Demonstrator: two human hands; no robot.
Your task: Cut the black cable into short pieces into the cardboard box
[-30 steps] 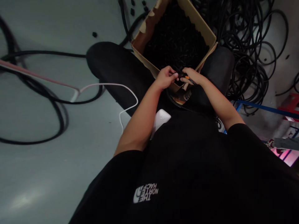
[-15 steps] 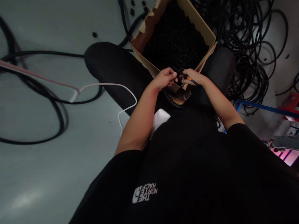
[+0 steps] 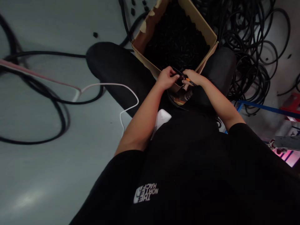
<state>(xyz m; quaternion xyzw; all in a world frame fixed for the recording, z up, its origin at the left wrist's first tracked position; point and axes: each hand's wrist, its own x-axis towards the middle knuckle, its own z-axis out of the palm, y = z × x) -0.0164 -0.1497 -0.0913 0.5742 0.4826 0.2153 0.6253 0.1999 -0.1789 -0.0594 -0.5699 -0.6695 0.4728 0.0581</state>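
Left hand (image 3: pixel 166 78) pinching black piece (image 3: pixel 174 74), right hand (image 3: pixel 194 77) gripping orange-handled tool (image 3: pixel 188 80)

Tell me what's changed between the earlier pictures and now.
Since half a second ago, the left hand has edged slightly toward the right hand; whether it took or let go of anything is too dark to tell. The right hand still holds the orange-handled tool. The cardboard box, white device and black cable heap stayed put.
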